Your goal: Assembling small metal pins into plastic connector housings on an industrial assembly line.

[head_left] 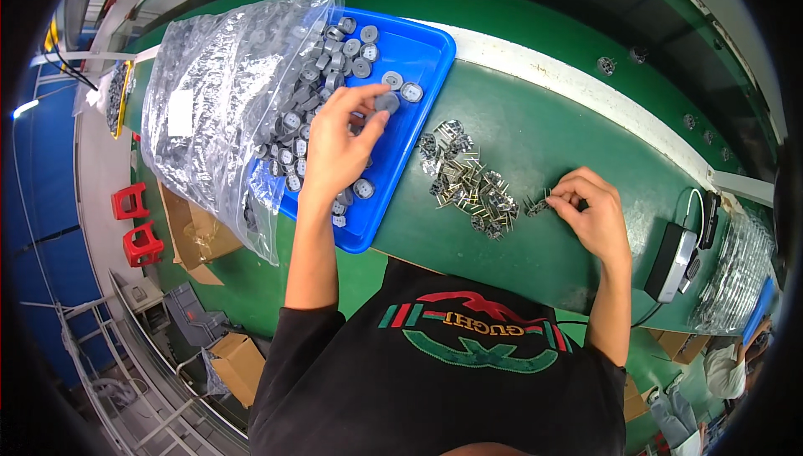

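My left hand (339, 138) is over the blue tray (400, 134), pinching a round grey plastic cap (387, 103) between thumb and fingers. Many similar grey caps (333, 58) lie in the tray, spilling from the mouth of a clear plastic bag (222, 79). To the right, a heap of small metal parts with pins (473, 188) rests on the green table (519, 121). Beside that heap, my right hand (592, 209) has its fingertips closed on a small pinned metal part (538, 204), held low near the tabletop.
A white and black boxy device (672, 263) with a cable stands at the right end of the table, next to a stack of clear packaging (734, 272). A white ledge (544, 63) borders the far side. Red stools (142, 243) and cardboard boxes (238, 368) are on the floor at left.
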Demonstrator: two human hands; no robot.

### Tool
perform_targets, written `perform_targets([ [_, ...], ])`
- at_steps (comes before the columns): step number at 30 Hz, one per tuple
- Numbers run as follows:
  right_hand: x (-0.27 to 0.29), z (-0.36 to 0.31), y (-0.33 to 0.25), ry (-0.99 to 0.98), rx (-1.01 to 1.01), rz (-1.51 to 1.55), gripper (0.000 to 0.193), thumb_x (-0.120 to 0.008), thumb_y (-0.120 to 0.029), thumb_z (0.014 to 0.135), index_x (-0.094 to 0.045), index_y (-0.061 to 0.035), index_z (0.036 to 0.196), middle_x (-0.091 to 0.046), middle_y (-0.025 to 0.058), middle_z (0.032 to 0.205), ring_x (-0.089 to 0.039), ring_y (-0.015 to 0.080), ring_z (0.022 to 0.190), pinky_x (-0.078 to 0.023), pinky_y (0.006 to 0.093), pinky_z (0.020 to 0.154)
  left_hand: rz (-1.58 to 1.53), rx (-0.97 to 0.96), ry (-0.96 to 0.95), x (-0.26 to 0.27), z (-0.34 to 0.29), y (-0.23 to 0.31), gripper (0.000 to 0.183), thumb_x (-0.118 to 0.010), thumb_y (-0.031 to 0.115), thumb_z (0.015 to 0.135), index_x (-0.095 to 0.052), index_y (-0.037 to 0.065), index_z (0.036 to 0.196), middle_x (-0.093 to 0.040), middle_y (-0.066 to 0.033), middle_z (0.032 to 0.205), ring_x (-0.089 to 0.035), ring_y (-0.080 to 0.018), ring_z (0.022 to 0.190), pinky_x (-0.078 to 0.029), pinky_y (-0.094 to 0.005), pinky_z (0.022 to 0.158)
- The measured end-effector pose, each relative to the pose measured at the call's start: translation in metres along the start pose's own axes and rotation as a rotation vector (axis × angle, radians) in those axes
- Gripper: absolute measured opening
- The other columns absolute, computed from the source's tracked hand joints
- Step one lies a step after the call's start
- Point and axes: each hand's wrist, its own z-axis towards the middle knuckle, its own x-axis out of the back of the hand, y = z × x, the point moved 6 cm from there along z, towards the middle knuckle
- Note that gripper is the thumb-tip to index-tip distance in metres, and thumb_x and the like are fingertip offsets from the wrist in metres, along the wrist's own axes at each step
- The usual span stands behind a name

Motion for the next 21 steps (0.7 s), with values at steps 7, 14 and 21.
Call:
perform_targets([
  [7, -0.012, -0.01, -0.025, -0.013, 0.167, -0.167, 0.015, -0.074, -0.003, 0.079, -0.071, -0.0015, 0.093, -0.062, 0.0083, 0.091, -0.063, 0.0292, 0.078, -0.052, 0.0391, 0.069, -1.205, 0.319, 0.069, -0.018, -0.01, -0.006, 0.04, -0.065, -0.006, 0.091, -0.06, -0.001, 0.13, -0.063, -0.0069, 0.104, -0.066, -0.0179, 0.088, -0.055, -0.0301, 0.076],
  [14, -0.007, -0.016, -0.035, 0.21, 0.167, -0.42, 0.017, -0.076, -0.004, 0.077, -0.068, 0.0, 0.091, -0.062, 0.0096, 0.089, -0.065, 0.0291, 0.079, -0.053, 0.0414, 0.07, -1.279, 0.377, -0.071, -0.062, -0.013, 0.02, 0.044, -0.069, -0.002, 0.091, -0.059, -0.002, 0.134, -0.067, -0.0052, 0.102, -0.067, -0.0154, 0.084, -0.056, -0.0288, 0.077],
  [21, -0.006, -0.032, -0.015, 0.061, -0.085, -0.248, 0.023, -0.077, -0.003, 0.079, -0.068, -0.003, 0.1, -0.062, 0.0099, 0.096, -0.064, 0.0306, 0.083, -0.053, 0.0414, 0.069, -1.321, 0.359, -0.258, -0.085, -0.013, 0.044, 0.041, -0.056, 0.022, 0.104, -0.055, -0.006, 0.135, -0.069, -0.0143, 0.11, -0.069, -0.0183, 0.083, -0.057, -0.0299, 0.073],
])
